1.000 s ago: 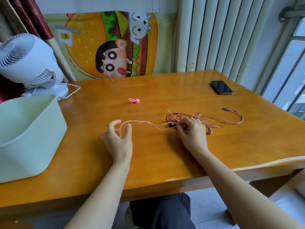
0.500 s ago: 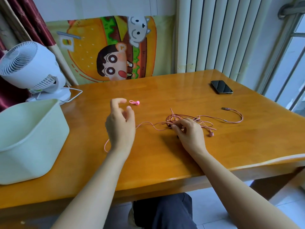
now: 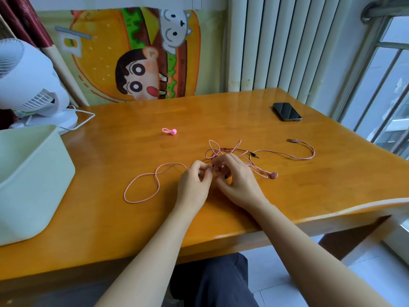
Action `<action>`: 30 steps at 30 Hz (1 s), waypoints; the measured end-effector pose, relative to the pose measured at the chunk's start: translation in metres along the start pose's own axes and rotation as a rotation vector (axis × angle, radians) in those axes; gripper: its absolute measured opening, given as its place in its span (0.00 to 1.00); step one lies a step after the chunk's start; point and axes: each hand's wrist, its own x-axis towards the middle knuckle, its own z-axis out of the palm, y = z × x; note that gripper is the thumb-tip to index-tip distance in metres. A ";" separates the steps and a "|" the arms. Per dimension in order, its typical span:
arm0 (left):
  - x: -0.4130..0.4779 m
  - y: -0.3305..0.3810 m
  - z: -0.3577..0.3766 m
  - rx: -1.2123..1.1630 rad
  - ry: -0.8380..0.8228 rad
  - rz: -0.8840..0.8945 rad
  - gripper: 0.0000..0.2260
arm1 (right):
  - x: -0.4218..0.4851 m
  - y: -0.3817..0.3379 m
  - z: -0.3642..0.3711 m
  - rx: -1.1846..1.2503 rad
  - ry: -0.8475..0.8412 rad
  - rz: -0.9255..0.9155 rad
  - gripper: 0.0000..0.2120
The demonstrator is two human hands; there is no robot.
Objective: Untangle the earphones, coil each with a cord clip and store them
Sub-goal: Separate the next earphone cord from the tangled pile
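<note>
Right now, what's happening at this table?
A person works at a tangle of pink earphone cords on the wooden table. The left hand and the right hand both pinch strands at the knot. One loop trails free to the left. An earbud and a jack plug lie to the right. The pink cord clip lies untouched farther back. Nothing is coiled yet, and the pale green bin stands at the left.
</note>
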 end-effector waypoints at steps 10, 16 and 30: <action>0.001 -0.008 -0.005 -0.148 0.075 -0.067 0.08 | -0.003 0.007 -0.020 0.004 0.409 0.338 0.08; 0.001 -0.006 -0.007 -0.173 0.106 -0.067 0.08 | -0.001 0.012 -0.047 -0.204 0.004 0.348 0.06; -0.001 -0.002 -0.008 -0.190 0.187 -0.142 0.10 | 0.006 0.003 -0.066 -0.027 -0.139 0.386 0.06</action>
